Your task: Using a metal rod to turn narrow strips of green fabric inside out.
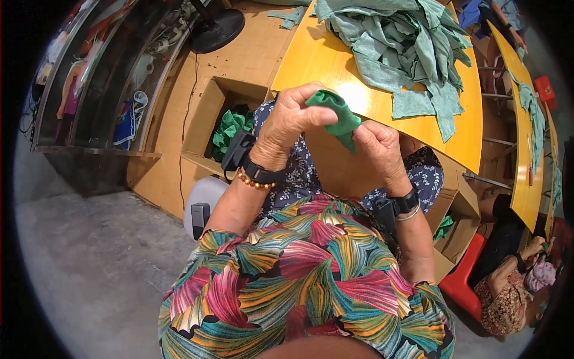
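Observation:
A small piece of bright green cloth (342, 124) is held up between my two hands, above my lap and before the table's near edge. My left hand (294, 121) grips its upper left part, with the thumb pressed on the front and the fingers behind. At its lower right side, my right hand (379, 143) pinches the edge between thumb and fingertips. The cloth's top is curled over into a rolled opening. Beyond my hands, a large heap of pale green cloth pieces (397, 45) lies on the yellow table (311, 57), some hanging over the edge.
Left of my legs stands a cardboard box (198, 128) with bright green cloths (232, 127); another box (453, 224) is at the right. Shelves (89, 78) hold assorted items. A black round base (218, 33) rests on the floor. At the far right, a person (505, 290) sits near another table (521, 185).

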Demonstrator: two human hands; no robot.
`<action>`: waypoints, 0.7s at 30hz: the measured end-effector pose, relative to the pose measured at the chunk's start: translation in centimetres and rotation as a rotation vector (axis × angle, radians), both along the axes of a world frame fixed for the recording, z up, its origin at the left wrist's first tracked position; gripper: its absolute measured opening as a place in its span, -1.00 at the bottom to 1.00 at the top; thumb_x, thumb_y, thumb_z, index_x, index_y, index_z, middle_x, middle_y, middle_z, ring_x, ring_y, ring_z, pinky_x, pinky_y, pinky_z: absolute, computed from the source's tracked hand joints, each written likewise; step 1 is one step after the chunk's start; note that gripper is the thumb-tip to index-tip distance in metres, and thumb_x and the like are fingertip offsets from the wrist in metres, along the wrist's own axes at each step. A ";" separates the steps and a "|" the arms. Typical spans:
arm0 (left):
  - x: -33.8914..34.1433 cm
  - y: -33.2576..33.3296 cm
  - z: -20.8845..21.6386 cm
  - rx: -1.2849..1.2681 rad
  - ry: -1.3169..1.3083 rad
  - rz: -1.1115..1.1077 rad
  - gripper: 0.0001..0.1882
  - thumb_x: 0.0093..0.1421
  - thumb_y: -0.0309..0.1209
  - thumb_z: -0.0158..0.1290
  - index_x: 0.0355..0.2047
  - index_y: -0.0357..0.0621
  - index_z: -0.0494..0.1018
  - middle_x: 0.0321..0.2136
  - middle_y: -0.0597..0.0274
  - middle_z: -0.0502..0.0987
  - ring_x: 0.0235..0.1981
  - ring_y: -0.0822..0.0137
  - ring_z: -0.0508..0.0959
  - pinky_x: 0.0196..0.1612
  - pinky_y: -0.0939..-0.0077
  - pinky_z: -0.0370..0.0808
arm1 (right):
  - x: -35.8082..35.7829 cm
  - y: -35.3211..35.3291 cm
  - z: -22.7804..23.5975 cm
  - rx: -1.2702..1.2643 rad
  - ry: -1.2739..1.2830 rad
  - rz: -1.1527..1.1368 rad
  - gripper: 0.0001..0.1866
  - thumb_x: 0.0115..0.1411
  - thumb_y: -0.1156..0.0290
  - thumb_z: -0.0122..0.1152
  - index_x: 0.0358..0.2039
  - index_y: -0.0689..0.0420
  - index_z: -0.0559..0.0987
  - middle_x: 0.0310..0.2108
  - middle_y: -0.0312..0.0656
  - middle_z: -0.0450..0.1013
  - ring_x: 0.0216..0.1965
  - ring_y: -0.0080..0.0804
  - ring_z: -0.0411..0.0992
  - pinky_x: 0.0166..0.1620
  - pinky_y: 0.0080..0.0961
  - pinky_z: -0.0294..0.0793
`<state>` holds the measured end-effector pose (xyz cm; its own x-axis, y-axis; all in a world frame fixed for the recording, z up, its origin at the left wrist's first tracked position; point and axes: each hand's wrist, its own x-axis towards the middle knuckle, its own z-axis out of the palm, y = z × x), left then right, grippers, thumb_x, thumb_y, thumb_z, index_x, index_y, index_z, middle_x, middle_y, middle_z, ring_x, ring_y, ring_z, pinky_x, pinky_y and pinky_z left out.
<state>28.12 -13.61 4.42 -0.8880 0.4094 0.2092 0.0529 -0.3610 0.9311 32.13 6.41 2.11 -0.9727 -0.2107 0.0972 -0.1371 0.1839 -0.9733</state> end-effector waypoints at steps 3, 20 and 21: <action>0.1 0.2 0.9 -0.089 -0.107 0.165 -0.81 -0.02 -0.50 0.10 -0.37 -0.34 0.49 -0.46 0.26 0.53 -0.44 0.48 0.50 -0.26 0.65 0.43 | 0.0 0.0 0.0 0.023 0.023 -0.002 -0.74 0.13 0.32 0.07 -0.58 0.25 0.49 -0.67 -0.36 0.35 -0.59 -0.69 0.23 -0.51 -0.66 0.25; 1.1 3.2 0.1 0.109 -0.221 0.310 -0.89 0.03 -0.46 0.12 -0.46 -0.25 0.47 -0.62 0.39 0.46 -0.70 0.64 0.35 -0.66 0.82 0.25 | -0.1 -1.8 -0.4 -0.134 -0.019 -0.070 -0.69 0.17 0.27 0.04 -0.62 0.21 0.47 -0.72 -0.42 0.27 -0.64 -0.72 0.17 -0.56 -0.73 0.17; 1.1 3.3 0.0 0.106 -0.219 0.308 -0.89 0.03 -0.46 0.12 -0.46 -0.25 0.47 -0.62 0.39 0.46 -0.70 0.64 0.35 -0.66 0.82 0.25 | 0.1 -1.8 -0.4 -0.229 -0.108 -0.043 -0.68 0.17 0.26 0.04 -0.63 0.20 0.46 -0.73 -0.43 0.26 -0.65 -0.72 0.16 -0.57 -0.73 0.15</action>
<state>29.19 -10.32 4.45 -0.9942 0.1034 0.0284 -0.0218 -0.4543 0.8906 32.20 4.60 1.71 -0.9877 -0.1531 0.0322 -0.0265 -0.0392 -0.9989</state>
